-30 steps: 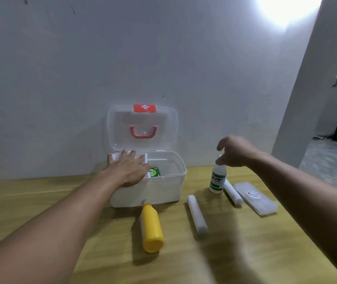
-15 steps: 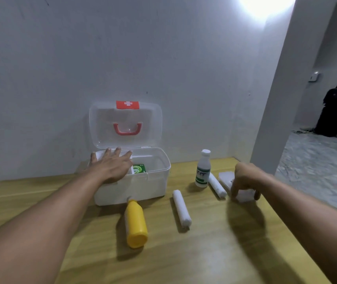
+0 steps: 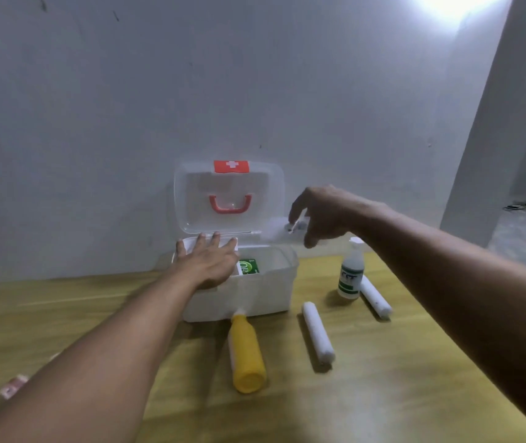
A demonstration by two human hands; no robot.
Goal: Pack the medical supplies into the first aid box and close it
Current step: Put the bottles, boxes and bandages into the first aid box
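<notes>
The white first aid box (image 3: 289,284) stands open on the wooden table (image 3: 399,394), its clear lid (image 3: 191,199) with a red handle upright against the wall. A green packet (image 3: 249,266) lies inside. My left hand (image 3: 207,263) rests flat on the box's left half, fingers spread. My right hand (image 3: 325,215) hovers above the box's right end, pinching a blurred clear flat packet (image 3: 274,231). On the table lie a yellow bottle (image 3: 245,356) and two white gauze rolls (image 3: 317,332) (image 3: 375,297). A small bottle with a green label (image 3: 351,273) stands upright.
A grey wall (image 3: 255,91) runs right behind the box. A pillar (image 3: 491,139) rises at the right past the table's edge. A small pink and white object (image 3: 12,386) lies near the table's left front, partly behind my left arm.
My right hand picked the clear flat packet off the table at the right and carried it up and left, over the box. My left hand stayed on the box.
</notes>
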